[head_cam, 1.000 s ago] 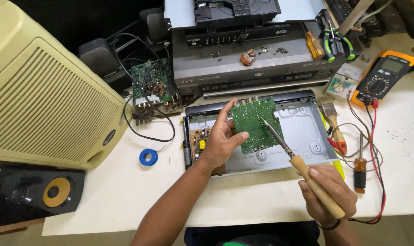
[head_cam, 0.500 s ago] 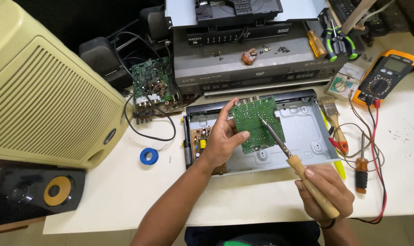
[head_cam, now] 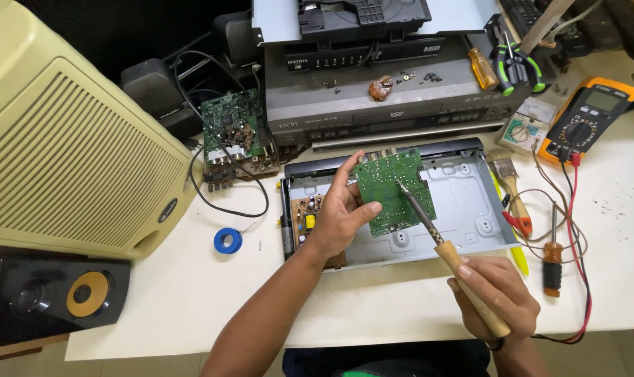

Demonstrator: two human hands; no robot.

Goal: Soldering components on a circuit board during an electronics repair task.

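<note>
Head view: one green circuit board (head_cam: 394, 190) is gripped in the left hand (head_cam: 341, 213) above one open metal chassis (head_cam: 463, 202) on the counter (head_cam: 191, 293); the right hand (head_cam: 495, 293) clasps one soldering iron (head_cam: 446, 248), its tip touching the board. Two screwdrivers (head_cam: 552, 255) and a multimeter (head_cam: 586, 122) lie to the right.

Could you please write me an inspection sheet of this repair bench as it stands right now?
Surface: white table, crowded.
Job's things: green circuit board held over open grey metal chassis; wooden-handled soldering iron, tip on the board.
Clutter: orange multimeter, paintbrush, blue tape roll, red-handled screwdriver.
Grippers: left hand grips the board; right hand holds the iron.
Cables: red and black leads trail off the table edge.
Surroundings: cream ribbed casing, black speaker, stacked grey players.
</note>
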